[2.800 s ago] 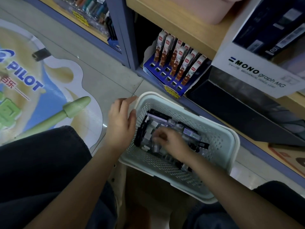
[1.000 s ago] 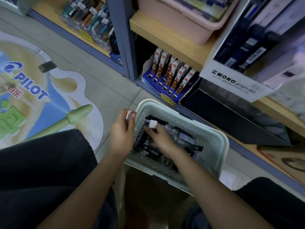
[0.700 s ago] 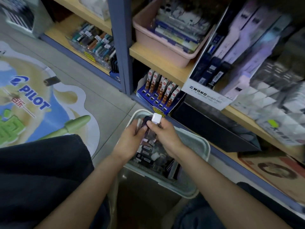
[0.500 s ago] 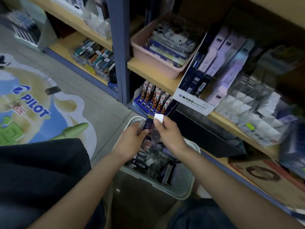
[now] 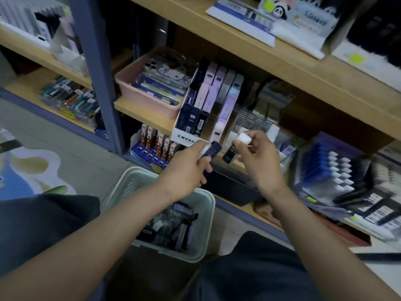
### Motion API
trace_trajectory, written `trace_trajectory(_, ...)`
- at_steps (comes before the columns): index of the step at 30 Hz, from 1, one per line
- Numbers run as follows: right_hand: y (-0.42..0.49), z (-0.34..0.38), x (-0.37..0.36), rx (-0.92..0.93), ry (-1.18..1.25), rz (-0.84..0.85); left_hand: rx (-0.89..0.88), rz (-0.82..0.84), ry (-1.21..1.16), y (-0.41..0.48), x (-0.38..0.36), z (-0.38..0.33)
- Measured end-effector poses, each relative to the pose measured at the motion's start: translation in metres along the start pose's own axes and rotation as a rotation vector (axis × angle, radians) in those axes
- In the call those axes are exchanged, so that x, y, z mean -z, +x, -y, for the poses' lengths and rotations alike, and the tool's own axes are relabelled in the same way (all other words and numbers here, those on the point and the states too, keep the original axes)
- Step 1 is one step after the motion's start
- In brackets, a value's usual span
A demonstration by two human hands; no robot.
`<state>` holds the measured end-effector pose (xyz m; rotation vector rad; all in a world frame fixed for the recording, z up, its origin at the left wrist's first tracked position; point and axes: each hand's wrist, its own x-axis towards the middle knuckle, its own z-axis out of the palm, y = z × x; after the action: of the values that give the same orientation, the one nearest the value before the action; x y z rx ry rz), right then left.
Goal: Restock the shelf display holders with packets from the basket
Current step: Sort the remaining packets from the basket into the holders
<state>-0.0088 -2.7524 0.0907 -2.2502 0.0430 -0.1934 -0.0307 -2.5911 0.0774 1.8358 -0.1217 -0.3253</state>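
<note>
Basket of pale-green perforated plastic [image 5: 128, 187] sits on the floor with loose dark packets [image 5: 180, 229] inside. Above it, left hand [image 5: 186, 170] is curled round a slim navy packet [image 5: 212, 148], whose top pokes out past the thumb. Right hand [image 5: 258, 159] pinches a white-capped dark packet [image 5: 230, 151] by its upper end. Both packets hang just before the white cardboard MONO display holder [image 5: 184, 139] on the wooden shelf [image 5: 141, 107].
</note>
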Motion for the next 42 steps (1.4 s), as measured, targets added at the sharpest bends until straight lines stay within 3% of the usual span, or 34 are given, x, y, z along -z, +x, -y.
trace_trajectory(4,0.012,-0.025,0.034,-0.002,-0.049,-0.209,-0.077,0.085,0.083,0.015,-0.017,-0.018)
trace_trajectory(8,0.020,-0.048,0.054,0.005,-0.161,-0.284,-0.080,0.130,0.094,0.027,-0.032,-0.022)
trace_trajectory(20,0.047,-0.087,0.068,-0.121,-0.304,-0.309,-0.062,0.177,0.025,0.054,-0.064,-0.025)
trace_trajectory(28,0.067,-0.103,0.068,-0.060,-0.346,-0.414,-0.051,0.192,0.007,0.067,-0.072,-0.025)
trace_trajectory(34,0.079,-0.109,0.066,-0.112,-0.663,-0.269,-0.047,0.195,-0.011,0.073,-0.074,-0.023)
trace_trajectory(42,0.088,-0.111,0.062,-0.161,-0.674,-0.296,-0.020,0.200,-0.102,0.072,-0.066,-0.026)
